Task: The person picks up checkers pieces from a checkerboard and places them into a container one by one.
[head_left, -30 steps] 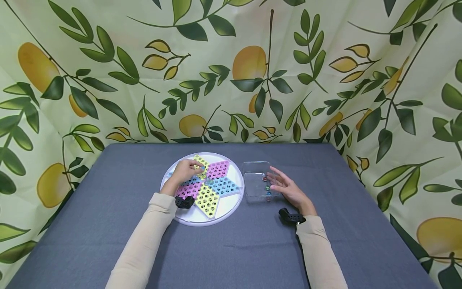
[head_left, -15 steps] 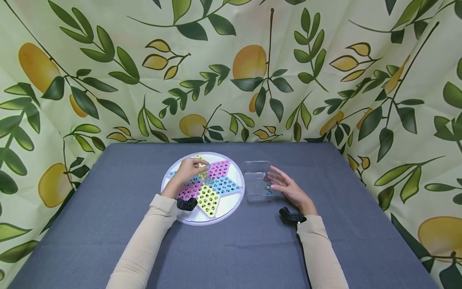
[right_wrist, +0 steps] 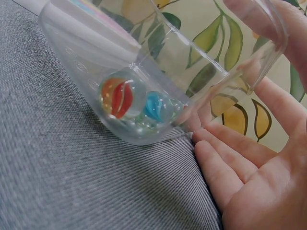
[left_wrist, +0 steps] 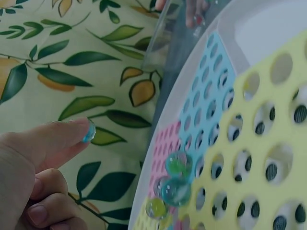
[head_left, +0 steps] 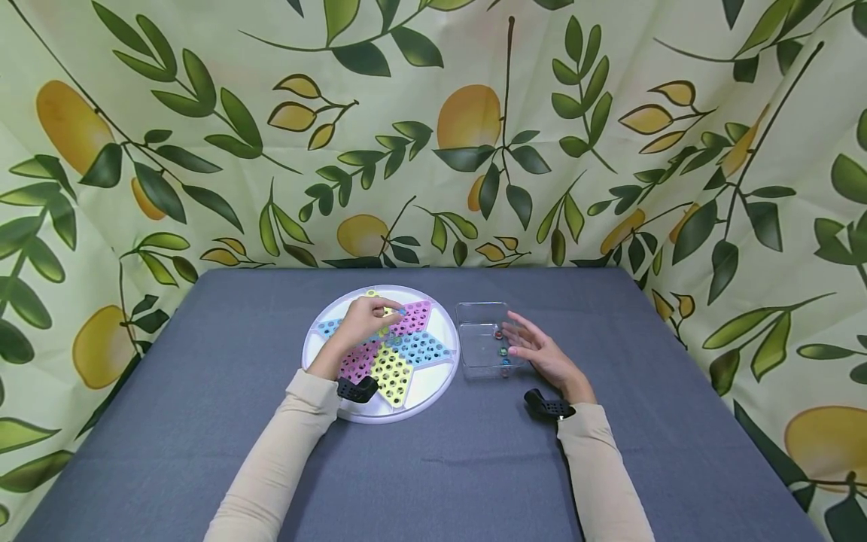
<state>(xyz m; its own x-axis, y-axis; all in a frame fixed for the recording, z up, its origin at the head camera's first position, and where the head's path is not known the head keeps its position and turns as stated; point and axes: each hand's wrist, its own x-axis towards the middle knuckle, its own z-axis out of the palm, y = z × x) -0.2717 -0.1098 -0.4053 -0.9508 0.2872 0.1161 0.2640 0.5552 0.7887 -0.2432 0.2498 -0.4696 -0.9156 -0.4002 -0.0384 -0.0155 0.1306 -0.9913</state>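
Observation:
My left hand (head_left: 362, 322) pinches a blue glass marble (left_wrist: 90, 132) between thumb and forefinger, above the upper part of a round white Chinese checkers board (head_left: 433, 382). The board carries a star of yellow, pink and blue hole plates. Several marbles sit near its centre, among them a teal one (left_wrist: 175, 191) and a yellow-green one (left_wrist: 156, 208). My right hand (head_left: 547, 363) rests with loose fingers against the right side of a clear plastic box (head_left: 479, 369). Inside the box, along its right side, lie several marbles, including a red-orange one (right_wrist: 116, 97) and a blue one (right_wrist: 155, 106).
A grey cloth covers the table (head_left: 433, 482). Behind it hangs a curtain (head_left: 406, 173) printed with leaves and fruit. The box stands just right of the board, close to its rim. A black wrist camera (head_left: 357, 389) sits over the board's lower left part.
My left hand has lifted a little and moved right across the board, from the upper yellow plate toward the pink one, with the blue marble. The right hand has stayed by the box.

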